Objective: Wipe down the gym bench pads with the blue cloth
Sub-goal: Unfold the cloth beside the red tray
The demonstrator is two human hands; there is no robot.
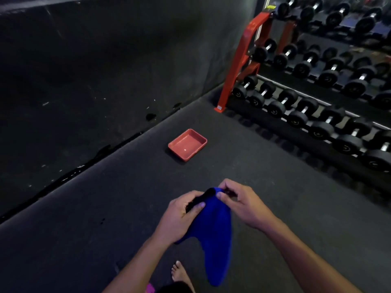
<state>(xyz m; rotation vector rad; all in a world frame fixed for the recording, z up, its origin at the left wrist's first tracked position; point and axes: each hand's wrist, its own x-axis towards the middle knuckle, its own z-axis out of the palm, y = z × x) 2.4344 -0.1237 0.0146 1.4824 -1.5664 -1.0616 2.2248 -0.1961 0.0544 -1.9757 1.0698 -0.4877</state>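
A blue cloth (213, 233) hangs in front of me above the dark rubber floor. My left hand (179, 216) grips its upper left edge, thumb on top. My right hand (239, 201) pinches the top edge of the cloth just to the right. The cloth's lower end dangles down past my wrists. No gym bench pad shows in this view.
A red plastic tray (187, 144) lies on the floor ahead. A dumbbell rack with a red frame (243, 60) and several black dumbbells (296, 115) runs along the right. A dark wall (105, 70) stands at left. My bare foot (179, 271) is below the cloth.
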